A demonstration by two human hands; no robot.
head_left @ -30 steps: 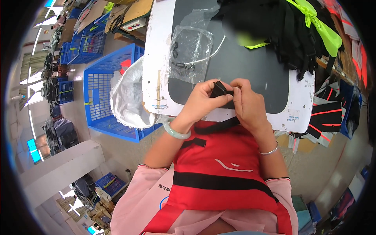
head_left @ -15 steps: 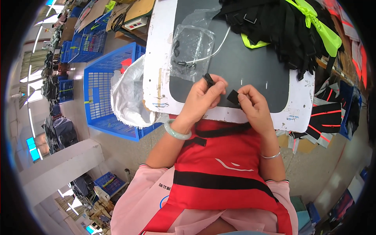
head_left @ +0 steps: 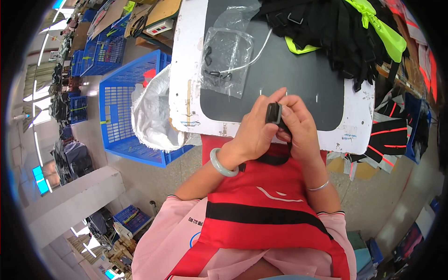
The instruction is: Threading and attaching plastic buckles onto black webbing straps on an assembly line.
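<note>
My hands are together over the near edge of the table. A small black plastic buckle [head_left: 273, 113] sits between them, gripped by the fingers and thumb of my left hand [head_left: 252, 133]. Closed on a black webbing strap [head_left: 283, 127], my right hand [head_left: 302, 125] presses up against the buckle. The strap runs behind the buckle, and my fingers hide where the two meet. A dark loop of strap [head_left: 274, 159] hangs below my hands in front of the red apron [head_left: 261, 186].
On the dark table mat [head_left: 298, 74] lies a clear plastic bag [head_left: 238, 46] with several small black buckles [head_left: 215, 73] and a white cord [head_left: 262, 52]. Black straps [head_left: 345, 37] tied with neon yellow fabric [head_left: 389, 35] are heaped at far right. A blue crate [head_left: 122, 102] and white sack [head_left: 151, 126] stand left.
My hands were apart, the left with the buckle and the right with the strap end. They have come together, bringing strap and buckle against each other.
</note>
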